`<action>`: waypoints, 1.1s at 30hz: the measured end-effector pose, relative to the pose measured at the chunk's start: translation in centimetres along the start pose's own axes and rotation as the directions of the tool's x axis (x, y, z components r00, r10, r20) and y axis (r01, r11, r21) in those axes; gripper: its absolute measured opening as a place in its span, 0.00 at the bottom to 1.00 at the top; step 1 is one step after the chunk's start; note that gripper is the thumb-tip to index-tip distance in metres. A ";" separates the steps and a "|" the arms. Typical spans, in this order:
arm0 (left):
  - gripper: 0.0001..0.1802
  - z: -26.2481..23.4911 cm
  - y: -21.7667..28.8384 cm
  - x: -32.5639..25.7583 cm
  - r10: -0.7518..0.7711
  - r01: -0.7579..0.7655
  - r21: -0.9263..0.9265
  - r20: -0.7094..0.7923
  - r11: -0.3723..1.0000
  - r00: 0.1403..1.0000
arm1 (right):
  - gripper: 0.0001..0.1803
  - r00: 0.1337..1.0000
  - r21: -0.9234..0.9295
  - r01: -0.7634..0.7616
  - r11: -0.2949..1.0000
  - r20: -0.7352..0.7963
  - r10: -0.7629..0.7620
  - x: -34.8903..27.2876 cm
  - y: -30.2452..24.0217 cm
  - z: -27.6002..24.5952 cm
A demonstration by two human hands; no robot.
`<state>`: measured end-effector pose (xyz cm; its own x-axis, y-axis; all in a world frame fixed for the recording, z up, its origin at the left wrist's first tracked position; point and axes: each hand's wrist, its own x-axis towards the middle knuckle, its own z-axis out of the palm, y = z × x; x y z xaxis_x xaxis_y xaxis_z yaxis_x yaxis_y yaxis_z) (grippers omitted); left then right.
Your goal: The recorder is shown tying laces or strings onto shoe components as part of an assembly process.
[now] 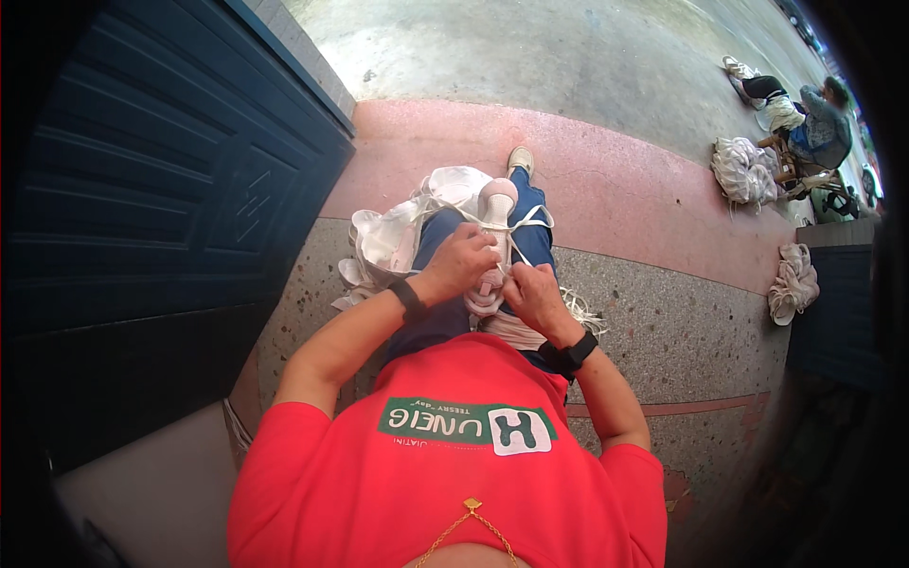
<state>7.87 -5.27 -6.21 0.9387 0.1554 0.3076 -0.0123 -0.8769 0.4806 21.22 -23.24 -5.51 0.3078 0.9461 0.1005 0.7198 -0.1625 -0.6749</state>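
A pale pink and white sneaker (pixel 497 201) lies across my lap, its rounded toe pointing away from me. White shoelaces (pixel 532 223) spread from its middle to both sides over my blue trousers. My left hand (pixel 461 260) is at the shoe's left side with its fingers curled in against it; what they grip is hidden. On the right side, my right hand (pixel 538 300) is closed in a pinch, and a strand of lace runs up from its fingers to the shoe. A bundle of loose white laces (pixel 582 310) hangs beside my right thigh.
White shoes or shoe uppers (pixel 386 241) are heaped by my left leg. A dark blue panelled door (pixel 180 161) stands close on the left. At far right a seated person (pixel 822 123) is near a white bundle (pixel 746 170); another bundle (pixel 793 284) lies nearer.
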 end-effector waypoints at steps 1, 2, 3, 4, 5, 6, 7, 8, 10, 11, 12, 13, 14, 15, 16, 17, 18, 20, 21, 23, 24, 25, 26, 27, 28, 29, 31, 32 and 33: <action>0.13 0.3 -0.2 0.4 -0.029 0.030 -0.040 0.015 0.999 0.999 | 0.10 0.997 0.061 -0.041 0.997 -0.063 0.045 0.4 0.1 -0.2; 0.11 0.6 -0.3 0.8 -0.059 0.061 -0.079 0.029 0.995 0.998 | 0.09 0.988 0.125 -0.073 0.989 -0.126 0.089 0.9 0.1 -0.5; 0.10 0.9 -0.4 1.0 -0.129 0.134 -0.139 0.041 0.981 0.991 | 0.08 0.968 0.225 -0.092 0.970 -0.207 0.140 1.3 0.3 -0.7; 0.09 0.3 0.4 1.6 -0.194 0.205 -0.236 0.073 0.950 0.978 | 0.09 0.939 0.327 -0.100 0.940 -0.282 0.198 1.9 0.7 -0.9; 0.08 -0.6 1.1 2.2 -0.263 0.281 -0.326 0.101 0.903 0.960 | 0.10 0.937 0.461 -0.169 0.871 -0.198 0.287 1.9 0.6 -1.4; 0.09 -3.3 4.1 3.5 -0.306 0.348 -0.451 0.165 0.822 0.938 | 0.12 0.914 0.581 -0.253 0.774 -0.118 0.388 1.8 0.9 -2.0; 0.09 -4.1 4.7 3.8 -0.370 0.410 -0.535 0.187 0.738 0.910 | 0.14 0.885 0.677 -0.324 0.661 -0.030 0.464 2.0 0.7 -2.7; 0.10 -4.7 5.5 4.0 -0.430 0.461 -0.614 0.211 0.641 0.878 | 0.15 0.892 0.755 -0.287 0.590 -0.014 0.451 2.2 0.2 -2.7; 0.11 -3.9 4.6 3.9 -0.533 0.503 -0.681 0.191 0.533 0.824 | 0.15 0.907 0.812 -0.232 0.535 -0.018 0.421 2.7 -0.1 -2.4; 0.12 -4.0 4.4 4.0 -0.564 0.508 -0.693 0.176 0.512 0.807 | 0.16 0.913 0.801 -0.216 0.559 -0.037 0.406 3.0 -0.2 -2.1; 0.12 -4.1 4.4 3.9 -0.560 0.500 -0.664 0.145 0.556 0.816 | 0.16 0.914 0.808 -0.206 0.552 -0.041 0.403 3.3 -0.3 -1.9; 0.13 -4.3 4.6 3.9 -0.555 0.505 -0.627 0.135 0.594 0.821 | 0.16 0.915 0.816 -0.201 0.542 -0.042 0.402 3.5 -0.6 -1.8; 0.13 -4.6 4.8 3.9 -0.549 0.506 -0.588 0.123 0.630 0.827 | 0.16 0.910 0.841 -0.203 0.501 -0.027 0.413 3.7 -0.9 -1.7; 0.14 -4.8 5.0 4.0 -0.541 0.515 -0.542 0.127 0.664 0.831 | 0.16 0.908 0.853 -0.200 0.482 -0.023 0.418 3.9 -1.1 -1.6; 0.14 -4.7 5.1 3.9 -0.540 0.517 -0.523 0.125 0.677 0.833 | 0.16 0.907 0.864 -0.198 0.463 -0.018 0.420 4.0 -1.3 -1.4; 0.15 -4.7 5.1 3.8 -0.538 0.519 -0.504 0.122 0.690 0.834 | 0.16 0.909 0.863 -0.192 0.468 -0.024 0.417 4.1 -1.4 -1.3; 0.15 -4.3 4.9 3.7 -0.542 0.518 -0.514 0.116 0.684 0.832 | 0.16 0.911 0.854 -0.188 0.485 -0.034 0.412 4.1 -1.5 -1.2; 0.15 -4.1 4.8 3.5 -0.577 0.534 -0.556 0.114 0.638 0.808 | 0.16 0.915 0.826 -0.186 0.532 -0.051 0.400 4.2 -1.7 -1.2; 0.15 -4.0 4.8 3.4 -0.606 0.548 -0.585 0.118 0.598 0.787 | 0.16 0.918 0.814 -0.191 0.548 -0.050 0.394 4.2 -1.6 -1.2; 0.16 -4.0 4.8 3.4 -0.642 0.567 -0.622 0.132 0.540 0.756 | 0.17 0.922 0.797 -0.202 0.569 -0.041 0.384 4.1 -1.3 -1.1; 0.16 -3.9 4.8 3.5 -0.651 0.575 -0.630 0.142 0.522 0.746 | 0.17 0.924 0.790 -0.202 0.579 -0.042 0.380 4.1 -1.2 -1.1; 0.16 -4.1 4.9 3.6 -0.660 0.584 -0.638 0.153 0.502 0.735 | 0.18 0.926 0.783 -0.202 0.588 -0.044 0.376 4.2 -1.4 -1.3; 0.16 -4.3 5.0 3.7 -0.645 0.575 -0.623 0.144 0.530 0.750 | 0.17 0.927 0.774 -0.194 0.603 -0.057 0.372 4.2 -1.5 -1.4; 0.16 -4.5 5.2 3.8 -0.630 0.566 -0.608 0.135 0.557 0.765 | 0.17 0.928 0.764 -0.187 0.617 -0.070 0.367 4.3 -1.7 -1.5; 0.16 -4.8 5.4 3.8 -0.611 0.554 -0.594 0.127 0.584 0.781 | 0.17 0.929 0.763 -0.191 0.618 -0.064 0.365 4.3 -1.7 -1.5; 0.16 -4.7 5.4 3.8 -0.602 0.549 -0.581 0.122 0.601 0.789 | 0.17 0.930 0.761 -0.195 0.619 -0.058 0.364 4.3 -1.6 -1.4; 0.16 -4.7 5.2 3.7 -0.585 0.539 -0.554 0.111 0.635 0.804 | 0.17 0.932 0.750 -0.206 0.628 -0.044 0.359 4.4 -1.7 -1.4; 0.16 -4.7 5.2 3.7 -0.586 0.543 -0.555 0.119 0.630 0.801 | 0.16 0.934 0.741 -0.213 0.637 -0.037 0.356 4.4 -1.8 -1.6; 0.16 -4.8 5.2 3.7 -0.587 0.547 -0.557 0.127 0.625 0.799 | 0.16 0.935 0.732 -0.220 0.645 -0.030 0.353 4.4 -2.0 -1.7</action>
<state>9.60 -7.06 1.34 0.8011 0.5818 -0.1404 0.3145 -0.2096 0.9258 22.21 -19.20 -2.51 0.5603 0.8191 -0.1226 -0.0586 -0.1085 -0.9924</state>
